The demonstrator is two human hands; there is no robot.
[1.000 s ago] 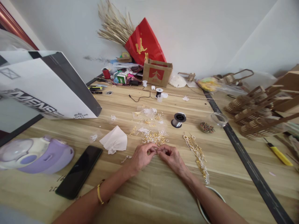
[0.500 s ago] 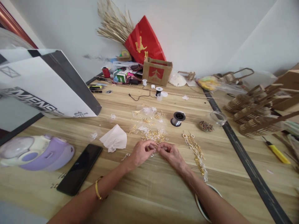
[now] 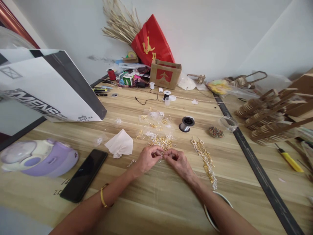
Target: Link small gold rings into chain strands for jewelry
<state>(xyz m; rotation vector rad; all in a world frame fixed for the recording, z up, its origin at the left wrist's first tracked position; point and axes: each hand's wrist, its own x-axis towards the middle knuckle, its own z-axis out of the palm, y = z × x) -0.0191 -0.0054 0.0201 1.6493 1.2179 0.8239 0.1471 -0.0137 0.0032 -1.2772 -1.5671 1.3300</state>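
Note:
My left hand [image 3: 149, 159] and my right hand [image 3: 178, 160] meet fingertip to fingertip over the wooden table. Both are closed in a pinch. A small pale ring-like piece [image 3: 160, 160] shows just below the fingertips; most of what they hold is hidden and too small to name. Right behind the fingers lies a pile of gold and silver jewelry findings [image 3: 160, 142]. To the right of my right hand, gold and silver chains [image 3: 206, 161] are laid out in a long bundle. A crumpled white tissue [image 3: 119, 144] lies to the left of my left hand.
A black phone [image 3: 84, 175] and a purple-and-white bottle [image 3: 51, 158] lie at the left, below a large white box [image 3: 49, 88]. A wire spool [image 3: 187, 124], beads [image 3: 216, 132] and a clear round dish [image 3: 228, 123] sit right. Small baskets [image 3: 261, 127] and a yellow-handled tool [image 3: 290, 160] are farther right.
My hands stay pinched together in nearly the same place. The small ring beneath the fingertips shows less clearly now. The whole view has shifted very slightly.

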